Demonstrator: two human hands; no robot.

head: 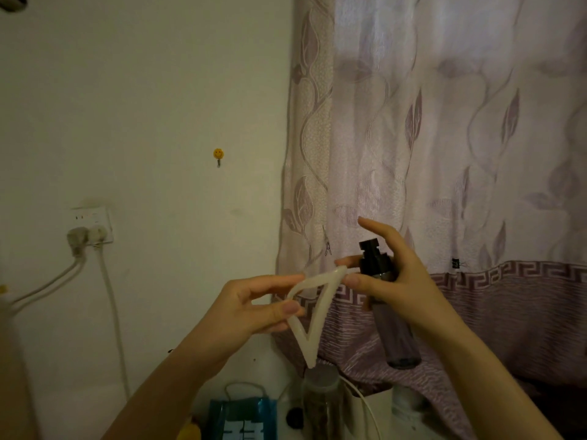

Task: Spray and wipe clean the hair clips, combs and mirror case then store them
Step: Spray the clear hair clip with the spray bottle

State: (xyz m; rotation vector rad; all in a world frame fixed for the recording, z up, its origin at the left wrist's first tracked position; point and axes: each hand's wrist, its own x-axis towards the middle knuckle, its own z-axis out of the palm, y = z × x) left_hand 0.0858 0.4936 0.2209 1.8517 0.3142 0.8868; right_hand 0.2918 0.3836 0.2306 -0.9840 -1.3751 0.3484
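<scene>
My left hand [254, 308] pinches a cream, triangle-shaped hair clip [313, 315] by its left corner, holding it up in front of the curtain. My right hand [394, 274] grips a spray bottle [386, 300] with a black pump head and a smoky translucent body. The index finger is raised straight above the pump, not touching it. The nozzle points left at the clip's upper tip, which nearly touches the fingers around the bottle neck.
A pink leaf-patterned curtain [444, 154] hangs on the right, a pale wall with a socket and cables [92, 230] and a yellow smiley hook [218, 153] on the left. Below stand a blue paper bag [241, 417], a clear jar [320, 398] and a white container [378, 408].
</scene>
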